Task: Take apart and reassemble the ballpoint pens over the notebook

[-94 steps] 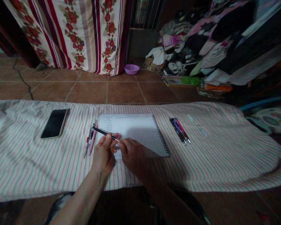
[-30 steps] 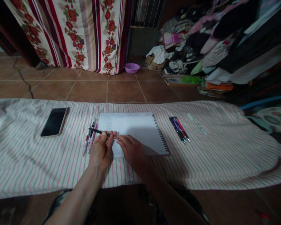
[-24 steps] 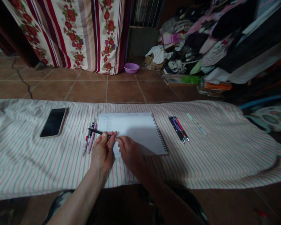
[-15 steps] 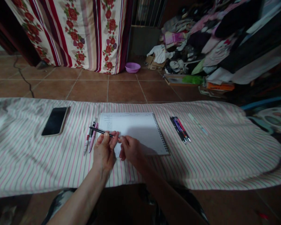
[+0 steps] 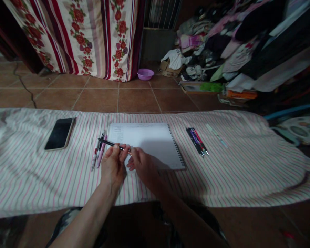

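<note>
My left hand [image 5: 114, 165] pinches a thin black pen [image 5: 108, 142] by its near end, the pen pointing up and left. My right hand [image 5: 142, 164] pinches the same pen's near tip, fingers closed, resting over the near left corner of an open spiral notebook [image 5: 150, 141]. The notebook lies on a pink-striped cloth [image 5: 36, 172]. Three pens [image 5: 98, 154], pink and white, lie side by side just left of my left hand.
A dark phone [image 5: 59, 133] lies face up at the left on the cloth. Several pens [image 5: 197, 142] and a pale pen [image 5: 217, 136] lie right of the notebook. Beyond are tiled floor, a purple bowl [image 5: 145, 74], a floral curtain [image 5: 93, 38] and piled clothes [image 5: 217, 44].
Both hands have stayed together on the black pen, shifting only slightly; the right fingers have worked at its near end. Nothing else has moved.
</note>
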`<state>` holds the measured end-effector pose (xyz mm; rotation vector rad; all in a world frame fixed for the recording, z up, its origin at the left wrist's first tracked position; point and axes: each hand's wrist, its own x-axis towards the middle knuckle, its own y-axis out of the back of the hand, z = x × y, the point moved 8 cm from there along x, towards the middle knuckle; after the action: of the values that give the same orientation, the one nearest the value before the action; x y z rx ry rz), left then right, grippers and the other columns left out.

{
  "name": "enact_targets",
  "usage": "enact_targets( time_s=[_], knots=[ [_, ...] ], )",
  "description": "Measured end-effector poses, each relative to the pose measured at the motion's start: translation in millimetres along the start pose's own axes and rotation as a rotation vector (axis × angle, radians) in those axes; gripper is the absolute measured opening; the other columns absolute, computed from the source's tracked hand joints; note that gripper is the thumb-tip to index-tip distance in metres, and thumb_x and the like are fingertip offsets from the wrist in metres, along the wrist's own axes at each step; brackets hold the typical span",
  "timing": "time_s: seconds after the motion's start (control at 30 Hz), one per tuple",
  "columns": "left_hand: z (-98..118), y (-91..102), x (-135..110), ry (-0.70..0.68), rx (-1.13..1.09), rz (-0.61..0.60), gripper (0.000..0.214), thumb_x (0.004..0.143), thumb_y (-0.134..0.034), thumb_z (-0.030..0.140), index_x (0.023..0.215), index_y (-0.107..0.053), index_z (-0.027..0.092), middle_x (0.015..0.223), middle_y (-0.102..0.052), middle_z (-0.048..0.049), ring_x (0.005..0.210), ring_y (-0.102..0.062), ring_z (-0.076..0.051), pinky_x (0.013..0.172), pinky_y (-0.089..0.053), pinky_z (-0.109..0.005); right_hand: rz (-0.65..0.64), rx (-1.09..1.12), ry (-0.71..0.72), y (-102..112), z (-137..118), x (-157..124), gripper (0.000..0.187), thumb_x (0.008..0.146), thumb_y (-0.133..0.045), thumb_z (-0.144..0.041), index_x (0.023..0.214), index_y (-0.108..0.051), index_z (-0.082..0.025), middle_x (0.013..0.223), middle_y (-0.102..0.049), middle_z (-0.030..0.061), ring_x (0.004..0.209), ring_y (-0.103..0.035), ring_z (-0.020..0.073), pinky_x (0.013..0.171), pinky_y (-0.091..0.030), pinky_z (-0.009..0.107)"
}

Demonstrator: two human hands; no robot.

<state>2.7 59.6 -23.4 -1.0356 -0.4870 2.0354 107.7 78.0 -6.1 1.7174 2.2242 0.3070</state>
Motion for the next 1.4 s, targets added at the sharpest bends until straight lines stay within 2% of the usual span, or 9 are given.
enact_targets(
  time_s=[0.17, 0.3, 0.87, 1.03, 1.13, 1.2, 1.27, 1.33, 1.4],
  knots=[
    [-7.7, -3.4, -1.0, 0.083, -0.040, -0.030, 0.025, 0.085, -0.040, 0.004, 0.067, -0.057, 0.010, 0.065, -0.063, -0.0048, 0.060, -0.064, -0.010, 0.053, -0.051, -0.015, 0.063, -0.205, 0.287, 3.8, -21.2, -5.2, 0.035, 0.083, -0.044, -0.021, 0.118, -0.045, -0.020, 0.101, -0.065, 0.0078, 0.078, -0.063, 0.0167, 0.069, -0.050, 0.029],
    [-14.2, -8.2, -4.1, 0.146, -0.052, -0.092, 0.025, 0.084, -0.041, 0.003, 0.066, -0.057, 0.010, 0.059, -0.059, -0.0019, 0.046, -0.057, -0.007, 0.040, -0.045, -0.013, 0.018, -0.271, 0.346, -4.5, -23.0, -4.0, 0.030, 0.086, -0.037, -0.016, 0.113, -0.049, -0.021, 0.100, -0.065, 0.0070, 0.078, -0.063, 0.0166, 0.068, -0.049, 0.028],
    [-13.3, -7.2, -7.0, 0.088, 0.101, -0.127, 0.007, 0.063, -0.069, 0.012, 0.069, -0.066, 0.009, 0.064, -0.065, -0.0027, 0.058, -0.058, -0.007, 0.058, -0.046, -0.015, 0.201, -0.266, 0.496, 10.7, -32.5, -7.3, 0.022, 0.084, -0.043, -0.017, 0.098, -0.059, -0.016, 0.091, -0.069, 0.0087, 0.080, -0.064, 0.0163, 0.074, -0.050, 0.027],
    [-8.4, -2.8, -8.7, 0.070, 0.501, -0.194, 0.019, 0.068, -0.066, 0.029, 0.073, -0.066, 0.010, 0.063, -0.064, -0.0037, 0.053, -0.055, -0.009, 0.051, -0.043, -0.019, 0.200, -0.311, 0.520, 18.1, -31.4, -4.7, 0.021, 0.083, -0.043, -0.017, 0.092, -0.062, -0.014, 0.077, -0.068, 0.0071, 0.060, -0.061, 0.0135, 0.061, -0.049, 0.024],
    [22.8, -3.1, -12.4, -0.249, 1.047, -0.240, 0.030, 0.076, -0.055, 0.040, 0.068, -0.063, 0.013, 0.061, -0.062, -0.0045, 0.054, -0.055, -0.014, 0.051, -0.044, -0.025, 0.197, -0.319, 0.508, 29.0, -29.7, -4.6, 0.021, 0.083, -0.044, -0.018, 0.092, -0.062, -0.012, 0.071, -0.066, 0.0061, 0.056, -0.058, 0.0123, 0.058, -0.047, 0.023],
    [55.6, -17.2, -26.5, -0.752, 1.348, -0.262, 0.025, 0.079, -0.051, 0.038, 0.079, -0.065, 0.016, 0.073, -0.065, -0.0050, 0.068, -0.058, -0.018, 0.066, -0.047, -0.032, 0.154, -0.330, 0.504, 32.0, -29.4, -6.3, 0.020, 0.084, -0.045, -0.018, 0.093, -0.062, -0.013, 0.071, -0.065, 0.0052, 0.056, -0.058, 0.0116, 0.058, -0.046, 0.022],
    [59.0, -33.8, -45.4, -1.129, 1.523, -0.520, 0.026, 0.081, -0.050, 0.032, 0.098, -0.063, 0.018, 0.099, -0.064, -0.0087, 0.097, -0.054, -0.024, 0.086, -0.042, -0.040, 0.068, -0.358, 0.522, 28.1, -30.5, -9.9, 0.020, 0.084, -0.045, -0.018, 0.092, -0.062, -0.013, 0.071, -0.066, 0.0045, 0.060, -0.059, 0.0118, 0.062, -0.046, 0.023],
    [45.3, -36.6, -51.5, -1.265, 1.707, -0.777, 0.031, 0.080, -0.052, 0.032, 0.107, -0.060, 0.020, 0.113, -0.060, -0.0093, 0.113, -0.045, -0.028, 0.094, -0.037, -0.044, -0.013, -0.379, 0.552, 21.6, -31.8, -14.3, 0.020, 0.084, -0.045, -0.017, 0.093, -0.062, -0.013, 0.074, -0.067, 0.0051, 0.066, -0.060, 0.0129, 0.066, -0.047, 0.024],
    [35.4, -32.3, -48.2, -1.279, 1.828, -0.871, 0.032, 0.083, -0.048, 0.032, 0.110, -0.057, 0.018, 0.099, -0.064, -0.0098, 0.097, -0.055, -0.024, 0.085, -0.043, -0.040, -0.059, -0.380, 0.579, 16.3, -32.4, -17.7, 0.020, 0.084, -0.045, -0.017, 0.094, -0.061, -0.013, 0.079, -0.068, 0.0065, 0.073, -0.062, 0.0143, 0.071, -0.046, 0.026]
  ],
)
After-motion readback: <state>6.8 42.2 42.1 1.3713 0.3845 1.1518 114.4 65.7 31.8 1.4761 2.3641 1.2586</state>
